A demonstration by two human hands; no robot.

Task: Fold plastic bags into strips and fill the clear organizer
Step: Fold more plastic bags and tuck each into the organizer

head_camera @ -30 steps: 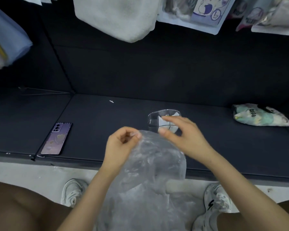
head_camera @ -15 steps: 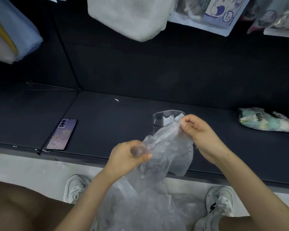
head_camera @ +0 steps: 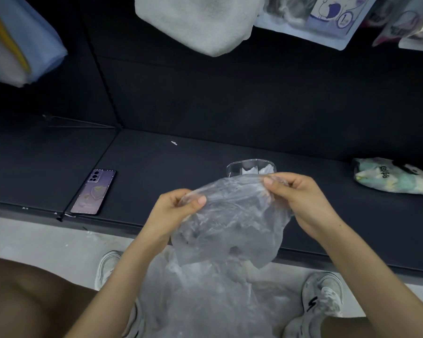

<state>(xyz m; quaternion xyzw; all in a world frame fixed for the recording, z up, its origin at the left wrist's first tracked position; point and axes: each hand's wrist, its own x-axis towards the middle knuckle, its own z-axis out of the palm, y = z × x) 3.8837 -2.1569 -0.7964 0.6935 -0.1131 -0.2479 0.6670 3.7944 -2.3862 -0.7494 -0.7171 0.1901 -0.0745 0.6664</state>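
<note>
Head view: the left hand [head_camera: 178,211] pinches the top left corner of a clear bag [head_camera: 230,228] and the right hand [head_camera: 300,198] grips its top right, with the film stretched between them above the shelf [head_camera: 156,172] edge. The organizer [head_camera: 250,168] stands on the shelf just behind the bag. A phone [head_camera: 93,191] lies well to the left.

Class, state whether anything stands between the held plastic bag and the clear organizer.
Nothing visible does. The plastic bag, pinched by left hand and right hand, hangs directly before the clear organizer, partly covering it.
</note>
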